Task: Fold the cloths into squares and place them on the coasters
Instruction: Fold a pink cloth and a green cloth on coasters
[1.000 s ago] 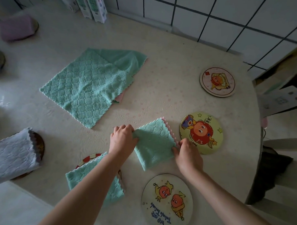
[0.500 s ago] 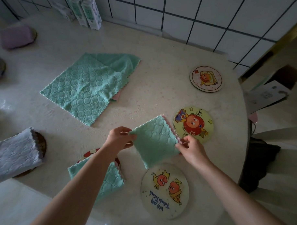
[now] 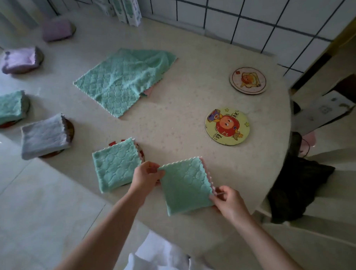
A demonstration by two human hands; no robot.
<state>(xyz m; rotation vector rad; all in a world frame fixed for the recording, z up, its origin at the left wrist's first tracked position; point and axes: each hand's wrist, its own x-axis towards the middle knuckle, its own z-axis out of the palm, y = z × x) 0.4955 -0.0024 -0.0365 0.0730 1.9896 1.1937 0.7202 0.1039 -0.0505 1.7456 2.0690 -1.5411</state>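
Folded green cloth [image 3: 186, 187] at the tabletop's [image 3: 186, 107] near edge, held between two hands. Left hand [image 3: 146, 177] with grip pinched on its left corner, right hand [image 3: 229, 201] with grip pinched on its right corner. Just left, another folded green cloth [image 3: 115, 165] lying on a coaster [image 3: 141, 151]. Farther in, toward the right edge, a yellow coaster [image 3: 227, 126] and a pale coaster [image 3: 247, 80], both bare. Mid-tabletop, an unfolded green cloth [image 3: 122, 80], spread flat.
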